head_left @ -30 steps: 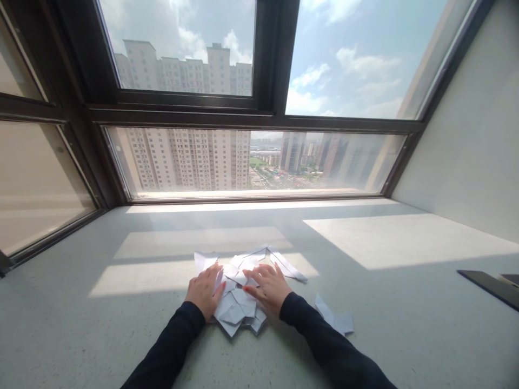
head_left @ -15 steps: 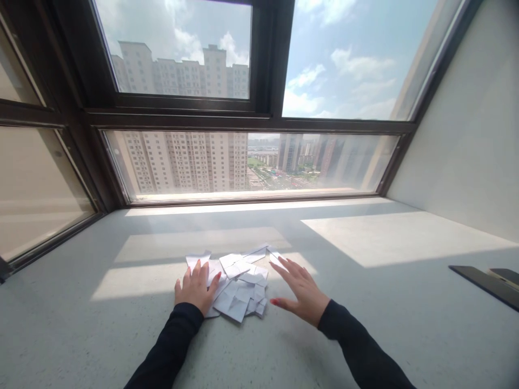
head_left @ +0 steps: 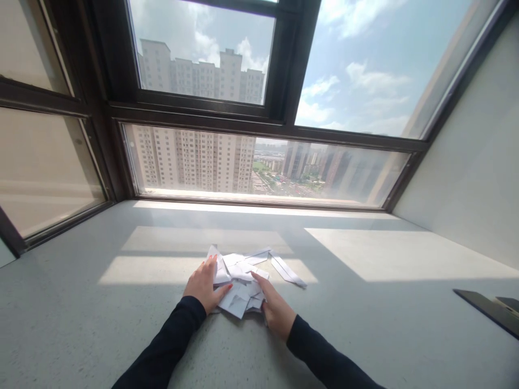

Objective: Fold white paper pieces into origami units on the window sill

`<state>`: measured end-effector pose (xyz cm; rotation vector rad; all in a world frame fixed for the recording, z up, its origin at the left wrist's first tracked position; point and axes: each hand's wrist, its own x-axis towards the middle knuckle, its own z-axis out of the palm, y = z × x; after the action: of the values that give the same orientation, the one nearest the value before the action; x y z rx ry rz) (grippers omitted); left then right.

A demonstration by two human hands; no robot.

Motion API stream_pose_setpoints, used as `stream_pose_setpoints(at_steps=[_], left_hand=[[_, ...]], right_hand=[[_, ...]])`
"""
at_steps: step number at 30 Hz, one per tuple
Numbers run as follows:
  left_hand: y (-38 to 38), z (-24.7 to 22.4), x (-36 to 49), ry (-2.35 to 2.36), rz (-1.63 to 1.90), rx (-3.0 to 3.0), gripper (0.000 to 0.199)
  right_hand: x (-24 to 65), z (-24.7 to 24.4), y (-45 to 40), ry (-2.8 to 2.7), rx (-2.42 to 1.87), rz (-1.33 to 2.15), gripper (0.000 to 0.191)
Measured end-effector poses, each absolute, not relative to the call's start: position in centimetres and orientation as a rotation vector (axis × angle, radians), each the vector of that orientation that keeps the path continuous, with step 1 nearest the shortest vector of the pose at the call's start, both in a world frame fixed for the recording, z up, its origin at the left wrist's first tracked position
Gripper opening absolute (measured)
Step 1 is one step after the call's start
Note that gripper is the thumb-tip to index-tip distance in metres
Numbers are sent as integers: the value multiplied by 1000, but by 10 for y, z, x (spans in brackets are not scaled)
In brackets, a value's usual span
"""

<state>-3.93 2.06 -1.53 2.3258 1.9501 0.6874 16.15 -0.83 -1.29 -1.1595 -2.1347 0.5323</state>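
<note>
A loose pile of folded white papers (head_left: 237,300) lies on the pale speckled sill. My left hand (head_left: 204,285) rests against the pile's left side, fingers over a paper that tilts up and thumb on the papers beside it. At the right side, my right hand (head_left: 275,310) has its forefinger on top of the papers and its thumb at their edge, pinching them. One long folded strip (head_left: 286,269) lies behind and to the right of the pile, touching neither hand.
Dark-framed windows (head_left: 259,127) rise behind the sill (head_left: 365,324), with tall buildings outside. A white wall (head_left: 466,189) stands at the right. Near the right edge lies a flat dark object (head_left: 486,310).
My right hand has moved left onto the pile and closed on its edge. My left hand has shifted right, pushing papers inward and tilting one up. The camera view has tilted slightly.
</note>
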Motion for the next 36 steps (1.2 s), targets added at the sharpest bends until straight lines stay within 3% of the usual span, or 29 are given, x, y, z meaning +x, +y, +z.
stream_pose_setpoints(at_steps=[5, 9, 13, 21, 25, 29, 34, 36], left_hand=[[27, -16, -43, 1821, 852, 2328, 59], [28, -9, -48, 1976, 841, 2230, 54], [26, -5, -51, 2223, 796, 2186, 46], [22, -13, -44, 2259, 572, 2200, 54], [26, -19, -48, 2062, 516, 2329, 47], [29, -24, -47, 1653, 571, 2552, 41], [27, -22, -42, 1504, 684, 2606, 45], [27, -19, -43, 1565, 653, 2589, 42]], right_hand=[[171, 12, 33, -2088, -1146, 344, 52], [197, -7, 55, -2117, -1400, 79, 33], [201, -31, 57, -2223, -1616, 12, 46], [166, -11, 19, -2341, -1140, 321, 57], [166, -6, 14, -2490, -1142, 220, 53], [177, -7, 25, -2373, -1370, 106, 30], [182, -1, 28, -2239, -1283, 82, 37], [176, 0, 20, -2407, -1172, 130, 50]])
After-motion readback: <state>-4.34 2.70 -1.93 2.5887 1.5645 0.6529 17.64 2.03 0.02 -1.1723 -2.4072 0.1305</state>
